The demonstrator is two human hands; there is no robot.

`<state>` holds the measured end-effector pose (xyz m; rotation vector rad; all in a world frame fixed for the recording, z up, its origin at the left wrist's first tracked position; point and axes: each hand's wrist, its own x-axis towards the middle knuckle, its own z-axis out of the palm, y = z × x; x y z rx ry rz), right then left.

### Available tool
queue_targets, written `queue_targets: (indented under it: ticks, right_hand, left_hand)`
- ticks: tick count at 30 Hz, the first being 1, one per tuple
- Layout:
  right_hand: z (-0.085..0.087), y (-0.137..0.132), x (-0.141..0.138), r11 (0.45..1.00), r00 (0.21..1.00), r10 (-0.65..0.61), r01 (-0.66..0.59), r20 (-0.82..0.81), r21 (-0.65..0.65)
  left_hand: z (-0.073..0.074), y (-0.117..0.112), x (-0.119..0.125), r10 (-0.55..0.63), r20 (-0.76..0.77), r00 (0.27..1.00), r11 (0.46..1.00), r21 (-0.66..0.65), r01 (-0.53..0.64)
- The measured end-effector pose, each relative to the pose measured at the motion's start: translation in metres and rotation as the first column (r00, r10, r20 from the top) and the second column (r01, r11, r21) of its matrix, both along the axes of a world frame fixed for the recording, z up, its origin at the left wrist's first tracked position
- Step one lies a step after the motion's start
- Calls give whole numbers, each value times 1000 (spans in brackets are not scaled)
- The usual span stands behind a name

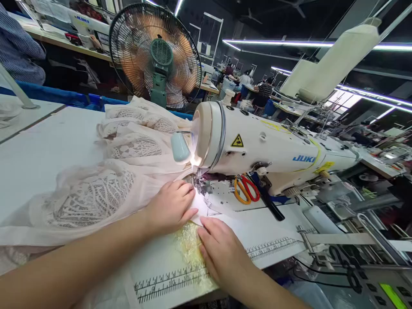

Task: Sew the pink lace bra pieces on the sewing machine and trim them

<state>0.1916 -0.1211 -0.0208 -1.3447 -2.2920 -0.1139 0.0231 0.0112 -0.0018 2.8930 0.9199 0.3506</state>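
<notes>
A white sewing machine (257, 141) stands before me, its lamp shining on the needle area. Palm down, my left hand (170, 205) lies on pale cloth just left of the presser foot (198, 183), fingers laid out and thumb apart. My right hand (223, 251) rests lower and to the right, fingers stretched toward the white cloth edge (199, 208) and touching it near the left thumb. Sheer cream lace garment pieces (93, 197) spread over the table at left. A yellowish, shiny tape patch (188, 244) lies between my hands.
Scissors with orange and red handles (246, 190) lie under the machine arm, beside a black tool (270, 206). A printed ruler (174, 281) runs along the table's front. Behind stands a large fan (157, 56). A person's striped sleeve (19, 47) shows at far left.
</notes>
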Motion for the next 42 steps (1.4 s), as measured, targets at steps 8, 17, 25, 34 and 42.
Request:
queue_targets:
  ticks: [8,17,25,34,42]
  right_hand:
    - [2,3,-2,1000,999,2,-2,-51,0]
    - [6,7,-2,999,999,-28,29,-27,17]
    - [0,8,1,988,996,-90,90,-8,129]
    - [-1,8,-5,998,997,-67,68,-41,8]
    - [3,22,-11,998,997,-67,66,-34,-14]
  left_hand:
    - [9,-2,3,44,-67,997,999,-3,-44]
    - [-3,7,4,-43,-29,999,980,192,48]
    - [-12,13,6,-154,-34,987,913,378,156]
    - [3,5,3,-97,-161,982,933,330,146]
    - [6,13,-2,-122,-186,975,906,380,186]
